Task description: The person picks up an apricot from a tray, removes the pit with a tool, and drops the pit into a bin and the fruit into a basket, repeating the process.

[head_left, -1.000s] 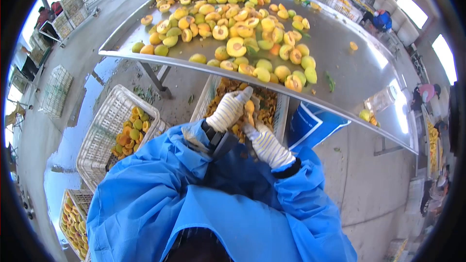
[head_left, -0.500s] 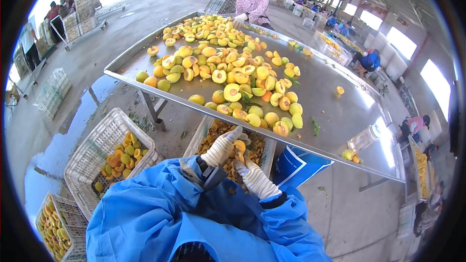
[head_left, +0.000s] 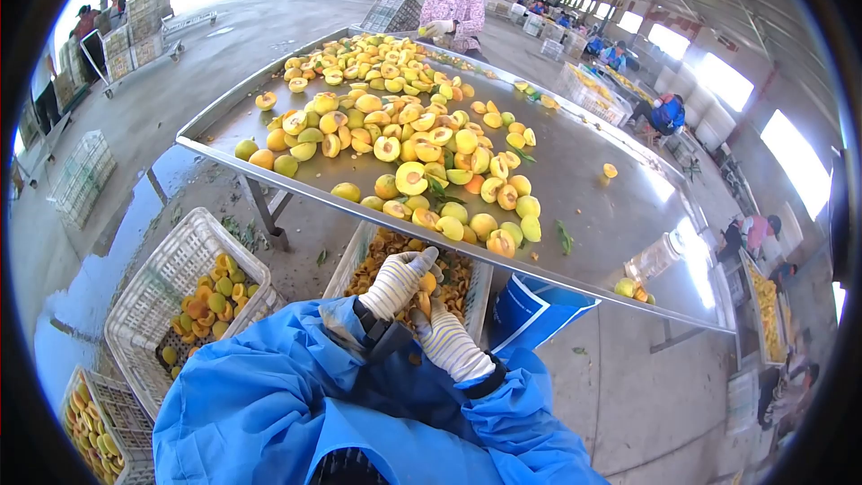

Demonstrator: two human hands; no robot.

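Observation:
Over a crate of fruit scraps, my gloved left hand [head_left: 395, 284] is closed on a yellow-orange peach half [head_left: 426, 284]. My gloved right hand [head_left: 452, 343] meets it from below, its fingers closed at the lower edge of the fruit. Whatever else the right fingers hold is hidden. Beneath both hands is the white plastic crate [head_left: 482, 290], filled with brownish-orange scraps [head_left: 377, 262]. Just beyond, whole and halved yellow peaches [head_left: 413, 178] lie heaped on a metal table [head_left: 575, 189].
A white crate [head_left: 135, 305] with peach halves stands at left, another fuller crate [head_left: 126, 400] below it. A blue bag [head_left: 530, 310] is under the table's front edge. A clear jar [head_left: 654, 256] lies at right. A person [head_left: 453, 13] works across the table.
My view has shifted slightly, so the table and crates sit a little further left. Both hands stay together at the peach half. The person opposite has raised their gloved hands off the pile.

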